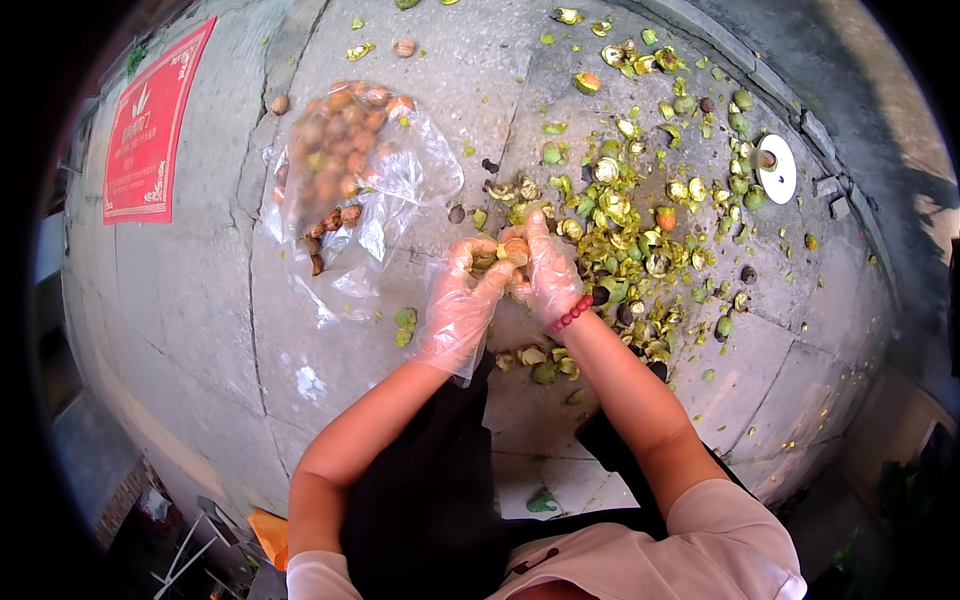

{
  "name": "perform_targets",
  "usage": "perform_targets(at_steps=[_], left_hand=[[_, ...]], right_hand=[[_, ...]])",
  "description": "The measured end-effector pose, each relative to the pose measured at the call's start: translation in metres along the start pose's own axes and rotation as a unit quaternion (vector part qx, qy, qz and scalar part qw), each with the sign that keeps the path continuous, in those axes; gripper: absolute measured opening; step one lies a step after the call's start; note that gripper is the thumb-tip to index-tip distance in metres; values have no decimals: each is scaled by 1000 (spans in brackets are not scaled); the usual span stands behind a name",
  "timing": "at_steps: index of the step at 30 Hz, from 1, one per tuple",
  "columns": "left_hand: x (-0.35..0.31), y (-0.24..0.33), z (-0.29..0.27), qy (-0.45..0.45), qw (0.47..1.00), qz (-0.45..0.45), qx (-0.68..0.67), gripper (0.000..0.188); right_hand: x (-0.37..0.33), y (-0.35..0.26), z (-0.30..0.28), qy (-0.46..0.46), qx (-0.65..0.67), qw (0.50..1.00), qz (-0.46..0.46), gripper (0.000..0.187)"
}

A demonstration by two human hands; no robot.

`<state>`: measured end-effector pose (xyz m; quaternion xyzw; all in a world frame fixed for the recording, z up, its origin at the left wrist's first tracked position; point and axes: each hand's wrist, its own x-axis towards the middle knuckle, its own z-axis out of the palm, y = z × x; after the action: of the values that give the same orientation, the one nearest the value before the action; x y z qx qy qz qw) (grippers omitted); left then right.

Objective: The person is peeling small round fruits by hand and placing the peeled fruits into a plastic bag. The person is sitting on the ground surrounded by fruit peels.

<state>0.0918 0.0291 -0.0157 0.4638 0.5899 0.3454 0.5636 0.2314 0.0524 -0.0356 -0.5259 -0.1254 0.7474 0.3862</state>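
My left hand (462,298), in a clear plastic glove, has its fingers closed round a walnut (514,250) with green husk on its left side. My right hand (551,278), gloved the same way and with a red beaded bracelet at the wrist, grips the walnut from the other side, thumb pointing away from me. Fingers cover much of the nut. Left of the hands, a clear plastic bag (425,165) holds a heap of brown walnuts (345,135). To the right lies a wide scatter of green husk pieces (615,210).
Whole green walnuts (739,123) lie among the husks at far right, near a round white disc (778,172). A red printed sheet (155,130) is on the paving at far left. Loose walnuts (404,47) sit beyond the bag. A stone curb (770,80) runs along the far right.
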Motion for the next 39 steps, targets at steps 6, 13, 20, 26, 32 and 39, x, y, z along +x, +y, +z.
perform_targets(at_steps=[6, 13, 20, 26, 32, 39], left_hand=[[3, 6, -3, -30, 995, -26, -87, 16], [4, 12, -2, -71, 997, -40, 9, 20], [6, 9, -5, -36, 974, 127, 183, 14], [-7, 2, -15, -108, 943, 135, 284, 60], [-27, -4, -79, -2, 986, -95, 139, 71], [-31, -12, -91, 108, 973, -204, 7, 55]], right_hand=[[-8, 9, 2, -11, -184, 979, -88, 37], [-10, 11, -5, 7, -235, 950, -206, 27], [-9, 18, 12, 84, -250, 940, -217, 28], [7, 11, 0, 194, -5, 973, -128, 19], [23, 28, 8, 26, -75, 997, 22, 29], [37, 1, 74, -147, -41, 986, -72, 50]])
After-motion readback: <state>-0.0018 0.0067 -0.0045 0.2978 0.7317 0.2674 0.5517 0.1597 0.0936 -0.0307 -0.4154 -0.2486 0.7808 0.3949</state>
